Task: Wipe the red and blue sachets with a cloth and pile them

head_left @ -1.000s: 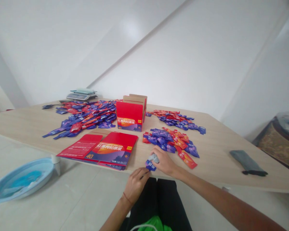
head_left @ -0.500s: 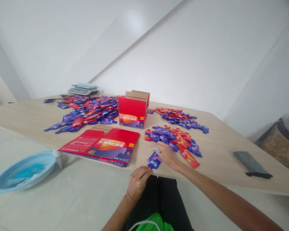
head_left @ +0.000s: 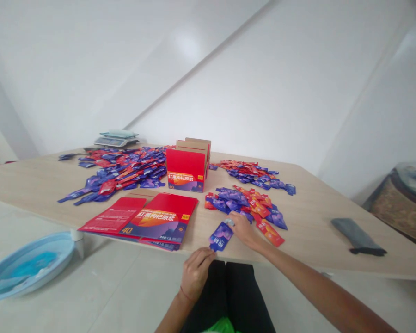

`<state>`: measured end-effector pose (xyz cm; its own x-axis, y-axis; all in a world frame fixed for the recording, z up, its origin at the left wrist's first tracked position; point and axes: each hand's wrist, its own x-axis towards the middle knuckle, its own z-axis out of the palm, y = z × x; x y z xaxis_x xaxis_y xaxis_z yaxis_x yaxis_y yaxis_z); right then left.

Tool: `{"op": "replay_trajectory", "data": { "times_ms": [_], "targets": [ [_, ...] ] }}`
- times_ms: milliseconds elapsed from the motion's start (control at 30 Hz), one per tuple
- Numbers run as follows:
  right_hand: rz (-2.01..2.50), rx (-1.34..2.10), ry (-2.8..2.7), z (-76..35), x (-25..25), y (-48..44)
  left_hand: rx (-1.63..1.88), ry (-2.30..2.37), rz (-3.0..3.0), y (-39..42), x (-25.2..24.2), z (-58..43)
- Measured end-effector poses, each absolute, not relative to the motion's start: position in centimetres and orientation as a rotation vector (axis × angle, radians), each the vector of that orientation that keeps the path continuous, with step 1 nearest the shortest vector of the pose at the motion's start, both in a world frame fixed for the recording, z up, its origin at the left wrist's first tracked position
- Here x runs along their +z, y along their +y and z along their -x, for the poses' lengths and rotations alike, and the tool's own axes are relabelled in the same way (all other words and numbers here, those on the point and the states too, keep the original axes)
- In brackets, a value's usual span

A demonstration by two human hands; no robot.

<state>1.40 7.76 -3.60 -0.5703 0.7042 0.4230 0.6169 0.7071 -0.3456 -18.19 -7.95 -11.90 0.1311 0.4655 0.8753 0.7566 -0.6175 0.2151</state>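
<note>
A purple sachet [head_left: 221,237] with white lettering lies flat at the table's front edge. My left hand [head_left: 196,273] pinches its near end between thumb and fingertips. At its far end is my right hand [head_left: 242,229], fingers closed on a small crumpled pale cloth [head_left: 230,222], which may be a tissue. Just beyond the right hand is a small pile of purple and red-orange sachets [head_left: 232,199]. One orange sachet [head_left: 269,232] lies nearest, partly beside the right wrist.
Flattened red and purple cartons [head_left: 162,215] lie left; an open red carton [head_left: 186,166] stands behind. Larger sachet heaps [head_left: 125,169] spread back left, with more sachets [head_left: 253,172] back right. A scale [head_left: 116,138], grey pouch [head_left: 357,235] and blue basin [head_left: 31,263] are around.
My right hand and the pale cloth have shifted to the sachet's far corner, so more of its printed face shows. My left hand keeps its pinch. The view has tilted slightly.
</note>
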Motion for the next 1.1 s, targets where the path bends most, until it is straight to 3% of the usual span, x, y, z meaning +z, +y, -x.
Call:
{"op": "replay_trajectory", "data": {
  "times_ms": [167, 300, 433, 567, 867, 1100],
  "targets": [
    [0.857, 0.164, -2.059, -6.8, -1.0, 7.1, -1.364, -1.271, 2.242, -8.6, -10.2, 18.4],
    [1.011, 0.01, -1.983, -15.7, -0.3, 8.4, -1.097, -1.459, 2.332, -7.5, -6.7, 17.2],
    [1.335, -0.125, -2.006, -25.2, -2.6, 11.0, -0.6, -1.657, 2.394, -3.4, -4.4, 13.3],
    [1.52, -0.125, -2.086, -31.1, -6.4, 12.4, -0.138, -1.922, 2.281, 0.6, -5.1, 9.5],
    [1.558, 0.005, -1.87, -32.6, -9.8, 12.7, -0.22, -1.681, 2.488, 1.6, -5.3, 12.2],
    [1.527, -0.014, -1.817, -31.9, -10.2, 12.6, 0.049, -1.632, 2.65, 0.2, -6.8, 13.8]
  ]
}}
